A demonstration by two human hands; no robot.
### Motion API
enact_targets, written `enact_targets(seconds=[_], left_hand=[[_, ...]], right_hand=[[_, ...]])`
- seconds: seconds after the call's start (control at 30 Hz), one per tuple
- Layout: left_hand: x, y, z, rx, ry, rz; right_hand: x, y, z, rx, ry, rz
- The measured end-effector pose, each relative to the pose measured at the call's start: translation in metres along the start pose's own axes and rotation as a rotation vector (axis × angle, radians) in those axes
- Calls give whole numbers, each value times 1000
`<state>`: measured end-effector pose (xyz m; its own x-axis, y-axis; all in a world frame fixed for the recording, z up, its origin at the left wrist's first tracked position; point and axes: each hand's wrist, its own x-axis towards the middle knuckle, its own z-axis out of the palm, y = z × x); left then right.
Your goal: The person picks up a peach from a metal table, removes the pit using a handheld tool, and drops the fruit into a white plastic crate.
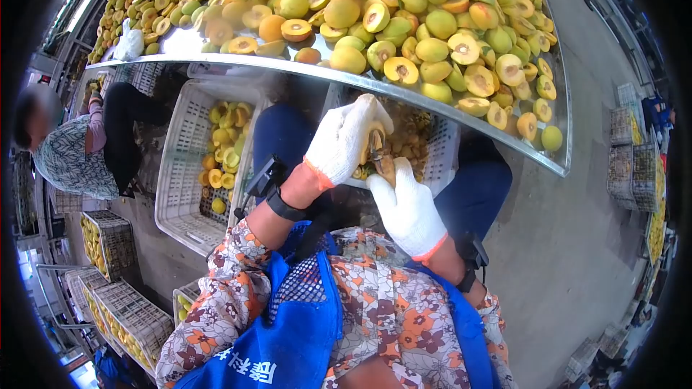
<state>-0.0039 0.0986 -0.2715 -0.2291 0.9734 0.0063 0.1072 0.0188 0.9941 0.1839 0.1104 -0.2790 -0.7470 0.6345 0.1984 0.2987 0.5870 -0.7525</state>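
Observation:
My left hand point(344, 142), in a white glove, is closed around a halved yellow peach point(373, 130), cut side toward me. My right hand point(409, 210), gloved the same way, grips a small pitting tool point(378, 150) whose curved metal end is at the peach's cut face. Both hands meet just in front of the metal table's near edge. Below them, between my knees, a white crate point(445, 155) holds small brownish pieces, partly hidden by my hands. How far the tool sits inside the fruit is hard to tell.
A metal table point(331, 73) carries a big heap of halved peaches point(432, 29), with a white plastic bag point(130, 42) on its left. Left of my leg stands a white crate point(173, 173) of peach halves. Another person point(79, 151) sits at far left. More filled crates point(130, 317) line the floor.

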Motion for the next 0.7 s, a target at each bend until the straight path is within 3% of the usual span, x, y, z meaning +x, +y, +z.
enact_targets(seconds=[0.07, 0.23, 0.27, 0.33, 0.43, 0.5, 0.57, 0.63, 0.67, 0.7], left_hand=[[2, 3, -4, -36, -48, -3], [7, 3, -8, -145, -144, -105], [5, 4, -6, -80, -110, -66], [2, 4, -4, -15, -75, -31], [4, 2, -5, 77, -36, 7], [11, -1, -12, 11, -187, -100], [17, -13, -7, -103, -163, -160], [17, -7, 2, -448, -88, -246], [15, -6, 9, -444, -92, -246], [13, -5, 16, -302, 12, -38]], right_hand=[[0, -1, 0, -39, -1, -90], [3, -18, -4, 165, -29, 279], [2, -14, -3, 166, -29, 279], [0, -1, -1, -114, -32, -88], [-2, 4, 1, -84, -91, -67], [-5, 12, 2, -65, -111, -66], [1, 9, 1, -47, -129, -70], [9, 1, -2, 125, -16, 244], [11, 4, -1, 126, -11, 244], [13, 9, 0, 79, 83, 162]])
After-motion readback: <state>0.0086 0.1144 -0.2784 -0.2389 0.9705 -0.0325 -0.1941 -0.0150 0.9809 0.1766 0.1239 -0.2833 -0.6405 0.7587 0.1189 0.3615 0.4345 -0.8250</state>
